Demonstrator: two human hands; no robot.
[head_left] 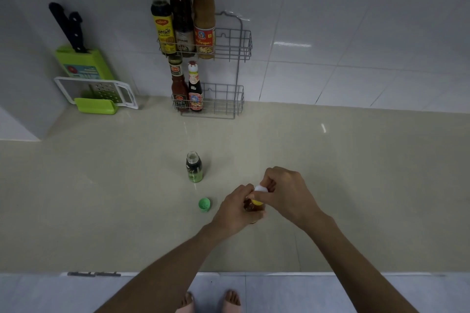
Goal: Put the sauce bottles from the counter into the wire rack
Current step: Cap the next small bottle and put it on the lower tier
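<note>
A small amber sauce bottle (pixel 254 207) stands on the counter near the front. My left hand (pixel 235 211) is wrapped around its body. My right hand (pixel 286 192) pinches its white cap (pixel 261 188) from above. A small dark bottle with a green label (pixel 194 166) stands uncapped to the left and farther back, and its green cap (pixel 204 204) lies loose on the counter. The two-tier wire rack (pixel 230 71) hangs on the tiled wall; three tall bottles (pixel 183 15) fill the left of its upper shelf and two smaller bottles (pixel 187 86) stand in the lower one.
A green knife block with black handles (pixel 81 58), a white grater (pixel 106 91) and a green tray sit in the back left corner. The beige counter (pixel 356 173) ends at a front edge, with floor tiles and feet below.
</note>
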